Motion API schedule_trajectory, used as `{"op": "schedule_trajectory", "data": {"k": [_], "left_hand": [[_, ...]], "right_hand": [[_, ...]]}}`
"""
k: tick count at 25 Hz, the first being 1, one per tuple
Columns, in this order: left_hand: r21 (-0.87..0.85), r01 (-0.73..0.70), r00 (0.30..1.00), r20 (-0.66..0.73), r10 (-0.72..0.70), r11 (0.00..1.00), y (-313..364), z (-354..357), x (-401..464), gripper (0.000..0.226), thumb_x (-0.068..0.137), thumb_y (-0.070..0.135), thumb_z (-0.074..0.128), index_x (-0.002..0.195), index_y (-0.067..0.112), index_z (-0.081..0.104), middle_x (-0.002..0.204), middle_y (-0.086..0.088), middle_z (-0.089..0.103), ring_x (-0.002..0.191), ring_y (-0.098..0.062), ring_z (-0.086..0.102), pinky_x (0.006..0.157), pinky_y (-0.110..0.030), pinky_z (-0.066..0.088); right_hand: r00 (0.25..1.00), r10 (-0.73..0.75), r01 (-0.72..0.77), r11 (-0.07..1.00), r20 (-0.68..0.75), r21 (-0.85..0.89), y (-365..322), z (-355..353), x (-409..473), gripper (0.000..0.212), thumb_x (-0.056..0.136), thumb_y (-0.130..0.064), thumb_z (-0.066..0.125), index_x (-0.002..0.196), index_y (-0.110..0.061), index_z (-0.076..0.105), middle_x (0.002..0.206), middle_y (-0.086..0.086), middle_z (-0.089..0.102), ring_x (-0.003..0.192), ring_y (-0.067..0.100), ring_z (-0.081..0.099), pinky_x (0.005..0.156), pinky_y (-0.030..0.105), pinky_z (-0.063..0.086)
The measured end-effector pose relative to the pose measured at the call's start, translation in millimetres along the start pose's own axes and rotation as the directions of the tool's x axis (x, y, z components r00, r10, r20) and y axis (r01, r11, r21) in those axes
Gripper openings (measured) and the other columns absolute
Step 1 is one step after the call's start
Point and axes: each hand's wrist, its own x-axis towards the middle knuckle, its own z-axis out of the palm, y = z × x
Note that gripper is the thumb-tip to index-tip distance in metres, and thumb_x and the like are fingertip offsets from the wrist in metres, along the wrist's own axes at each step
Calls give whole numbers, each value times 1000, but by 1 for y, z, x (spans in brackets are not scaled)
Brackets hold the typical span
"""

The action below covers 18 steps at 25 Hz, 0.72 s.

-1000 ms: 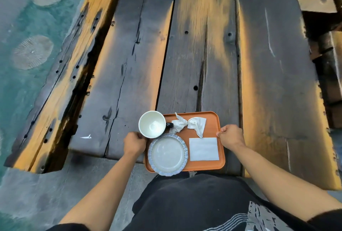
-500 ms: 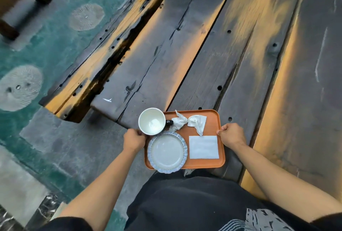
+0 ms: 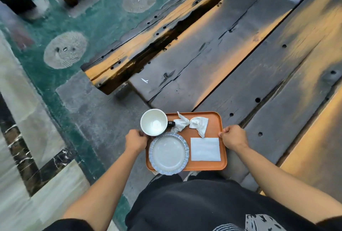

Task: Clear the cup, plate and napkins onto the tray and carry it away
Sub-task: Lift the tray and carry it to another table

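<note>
Tray (image 3: 212, 165) swung off the table (image 3: 240, 55) (loaded), left hand (image 3: 136, 141), right hand (image 3: 234, 137) gripping

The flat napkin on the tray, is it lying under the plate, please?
No, the flat napkin lies bare on the tray, beside the plate.

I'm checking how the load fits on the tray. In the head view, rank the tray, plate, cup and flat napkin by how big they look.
1. Orange tray, clearly largest.
2. Plate.
3. Flat napkin and cup: they look about alike, and the cup's rim stands nearer the camera, so I won't rank them.
</note>
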Motion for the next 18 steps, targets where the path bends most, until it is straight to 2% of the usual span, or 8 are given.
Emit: {"op": "schedule_trajectory", "data": {"k": [2, 4, 6, 8, 10, 13, 15, 18], "left_hand": [[-28, 23, 1000, -19, -24, 999, -19, -10, 2, 35, 81, 14, 69, 53, 8, 50, 54, -16, 56, 57, -22, 52, 53, -36, 45], [-65, 68, 997, -29, -70, 996, -37, -23, 6, 30, 79, 15, 70, 60, -3, 58, 62, -26, 64, 57, -21, 54, 53, -44, 53], [-97, 91, 995, -34, -95, 991, -54, -35, 10, 26, 79, 13, 70, 67, -8, 61, 70, -30, 68, 58, -21, 55, 55, -41, 53], [-129, 89, 994, -46, -96, 988, -66, -48, 11, 25, 81, 10, 69, 61, -1, 58, 65, -28, 64, 60, -22, 55, 58, -36, 48], [-154, 96, 993, -54, -106, 983, -80, -61, 14, 25, 80, 10, 68, 59, 8, 55, 60, -20, 61, 61, -23, 56, 58, -37, 49], [-176, 133, 989, -40, -142, 975, -105, -84, 27, 23, 79, 11, 69, 61, 1, 59, 62, -20, 66, 60, -23, 58, 59, -44, 58], [-193, 160, 985, -37, -170, 968, -122, -100, 34, 22, 79, 11, 69, 65, -4, 62, 69, -25, 71, 60, -24, 60, 62, -47, 61], [-215, 168, 981, -58, -184, 962, -142, -121, 44, 24, 82, 10, 67, 59, 6, 59, 65, -25, 68, 59, -24, 59, 57, -39, 55]], "right_hand": [[1000, -29, 29, 999, 11, -13, -16, 10, 0, 23, 87, -18, 74, 71, -2, 71, 68, 7, 70, 70, 23, 65, 66, 30, 50], [998, -63, 64, 997, 25, -49, -35, 22, -3, 24, 86, -19, 75, 68, -5, 70, 67, 7, 70, 72, 24, 66, 69, 34, 55], [995, -87, 91, 992, 45, -89, -54, 34, -8, 25, 87, -21, 75, 68, -6, 69, 69, 8, 70, 74, 26, 67, 71, 36, 57], [993, -106, 111, 987, 46, -118, -71, 48, -12, 26, 88, -21, 75, 69, -4, 69, 69, 10, 70, 73, 27, 67, 68, 35, 55], [993, -107, 112, 985, 47, -132, -86, 62, -16, 27, 88, -21, 75, 69, -3, 69, 68, 10, 69, 70, 26, 67, 67, 37, 57], [989, -130, 140, 975, 67, -174, -114, 87, -25, 29, 90, -21, 74, 65, -7, 65, 69, 9, 67, 72, 26, 64, 64, 33, 50], [988, -136, 148, 970, 76, -191, -133, 106, -30, 30, 89, -21, 74, 63, -9, 64, 68, 8, 67, 71, 25, 65, 63, 34, 53], [986, -147, 161, 963, 83, -215, -163, 130, -37, 23, 88, -22, 75, 71, -7, 70, 72, 9, 69, 73, 25, 66, 73, 42, 60]]}}
